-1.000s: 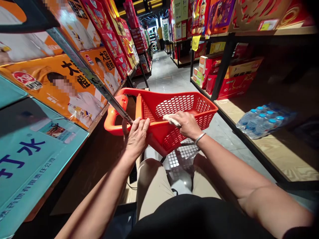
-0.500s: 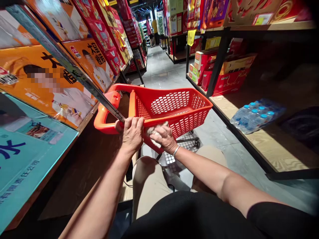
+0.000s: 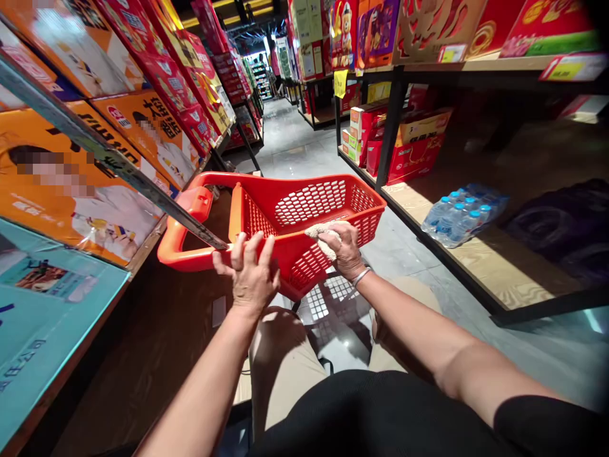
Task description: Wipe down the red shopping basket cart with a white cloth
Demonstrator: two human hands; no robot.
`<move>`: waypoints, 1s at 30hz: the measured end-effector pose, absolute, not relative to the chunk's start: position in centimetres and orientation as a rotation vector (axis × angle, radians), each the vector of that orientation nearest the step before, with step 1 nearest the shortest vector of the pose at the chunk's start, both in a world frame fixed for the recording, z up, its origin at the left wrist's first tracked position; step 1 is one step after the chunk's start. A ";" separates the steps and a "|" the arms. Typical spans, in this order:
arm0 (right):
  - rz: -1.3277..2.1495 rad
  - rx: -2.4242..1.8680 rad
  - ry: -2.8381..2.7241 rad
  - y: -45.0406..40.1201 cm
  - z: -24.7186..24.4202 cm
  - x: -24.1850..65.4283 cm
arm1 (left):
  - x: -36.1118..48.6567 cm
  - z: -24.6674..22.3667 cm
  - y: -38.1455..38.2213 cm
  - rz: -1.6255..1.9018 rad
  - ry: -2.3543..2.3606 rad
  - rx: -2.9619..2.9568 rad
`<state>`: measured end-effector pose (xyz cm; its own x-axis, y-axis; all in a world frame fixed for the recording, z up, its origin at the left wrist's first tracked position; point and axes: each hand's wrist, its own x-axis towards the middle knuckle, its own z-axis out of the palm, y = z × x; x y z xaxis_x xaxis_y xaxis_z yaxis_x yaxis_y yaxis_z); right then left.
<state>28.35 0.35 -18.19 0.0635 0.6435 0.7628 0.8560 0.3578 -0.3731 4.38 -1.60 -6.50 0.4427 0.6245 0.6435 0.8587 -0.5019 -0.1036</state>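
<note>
A red plastic shopping cart [image 3: 266,209] with perforated basket walls stands before my knees, its handle end to the left. My right hand [image 3: 346,252] is closed around a crumpled off-white cloth [image 3: 328,236], pressed against the near rim of the basket. My left hand [image 3: 253,273] rests on the near rim further left, fingers spread, with nothing visibly gripped. Beside its fingertips, a worn metal bar [image 3: 157,193] slants down from the upper left and ends at the cart's rim. Part of the cart's lower grid shows beneath the basket.
Orange cartons [image 3: 52,178] and a light-blue carton [image 3: 52,298] line the shelf on the left. On the right, a low wooden shelf [image 3: 499,273] bears a shrink-wrapped pack of water bottles [image 3: 459,212] and red gift boxes [image 3: 419,152]. A tiled aisle [image 3: 285,127] runs ahead; people stand far off.
My right hand has slid the cloth rightward along the near rim. My left hand's fingers have spread and loosened on the rim. The cart appears slightly further left in view.
</note>
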 end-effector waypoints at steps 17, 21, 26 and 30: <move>-0.308 -1.553 -1.601 2.0 -12.6 33.3 | 9.2 -6.5 0.9 -0.415 -1.324 -2.339; -0.221 -1.836 -1.581 2.6 -13.7 39.1 | 8.7 -6.4 1.8 -0.423 -1.297 -2.355; -0.190 -1.954 -1.402 2.6 -14.3 39.2 | 8.1 -6.4 3.4 -0.426 -1.322 -2.360; -0.336 -1.612 -1.642 2.8 -15.3 31.3 | 7.9 -6.4 4.6 -0.412 -1.342 -2.344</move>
